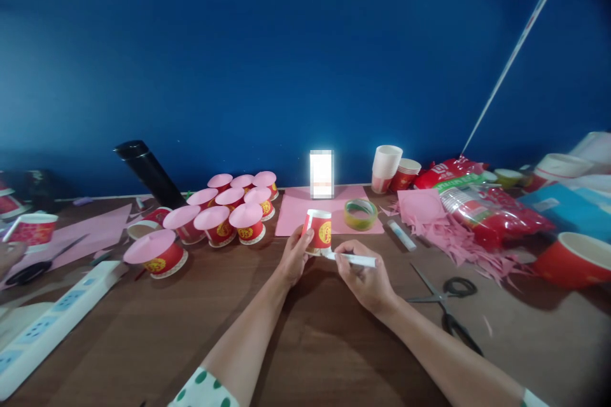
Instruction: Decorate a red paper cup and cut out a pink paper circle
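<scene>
My left hand (294,256) is closed around a red paper cup (319,231) with a yellow emblem, held upside down just above the brown table (305,343). My right hand (365,280) grips a white glue stick (356,260) whose tip touches the cup's lower rim. Behind the cup lie a pink paper sheet (296,211) and a roll of green tape (360,213). Left of my hands stand several upturned red cups (217,226) capped with pink paper discs.
Black-handled scissors (446,302) lie right of my right hand, with pink paper scraps (458,245), a second glue stick (401,235) and red cup packs (482,206) behind. Stacked cups (386,168) stand by the blue wall. A white power strip (52,321) and a black bottle (150,173) lie left.
</scene>
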`<state>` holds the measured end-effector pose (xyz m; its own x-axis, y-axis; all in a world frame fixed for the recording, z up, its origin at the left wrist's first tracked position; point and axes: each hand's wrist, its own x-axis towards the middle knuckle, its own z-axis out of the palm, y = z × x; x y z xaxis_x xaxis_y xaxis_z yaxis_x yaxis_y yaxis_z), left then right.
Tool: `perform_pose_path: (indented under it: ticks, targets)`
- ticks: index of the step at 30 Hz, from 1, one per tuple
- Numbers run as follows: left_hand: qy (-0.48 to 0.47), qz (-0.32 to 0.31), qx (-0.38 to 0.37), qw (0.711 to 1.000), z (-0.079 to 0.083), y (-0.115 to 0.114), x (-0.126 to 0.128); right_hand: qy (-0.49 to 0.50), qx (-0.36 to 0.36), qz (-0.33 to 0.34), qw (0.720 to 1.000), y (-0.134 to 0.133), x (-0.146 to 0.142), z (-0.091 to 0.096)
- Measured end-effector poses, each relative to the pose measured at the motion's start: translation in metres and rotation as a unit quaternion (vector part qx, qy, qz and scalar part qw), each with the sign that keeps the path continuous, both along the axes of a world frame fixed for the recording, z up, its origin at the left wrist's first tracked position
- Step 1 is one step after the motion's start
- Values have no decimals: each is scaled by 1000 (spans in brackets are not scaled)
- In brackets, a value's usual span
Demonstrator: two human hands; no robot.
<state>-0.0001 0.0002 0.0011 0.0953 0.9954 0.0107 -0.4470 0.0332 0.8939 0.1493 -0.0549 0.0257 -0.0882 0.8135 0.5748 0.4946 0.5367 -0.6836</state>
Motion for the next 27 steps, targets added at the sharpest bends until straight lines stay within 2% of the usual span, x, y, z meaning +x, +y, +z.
perform_pose_path:
  ticks: [6, 12, 16, 22, 27]
  targets:
    - [1, -6, 2, 1000, 0, -1, 1, 2, 14, -1, 1000, 0, -2, 1]
    - [35, -37, 40, 998, 1, -2, -2, -37, 26, -3, 999, -1, -2, 1]
    - [39, -46, 33, 998, 3, -4, -2, -56, 45, -3, 997, -1, -2, 0]
    - [27, -35, 23, 999, 1, -4, 1, -64, 59, 7, 996, -2, -3, 1]
    - [72, -5, 16, 997, -2, -3, 2, -57, 58, 9, 997, -2, -3, -1]
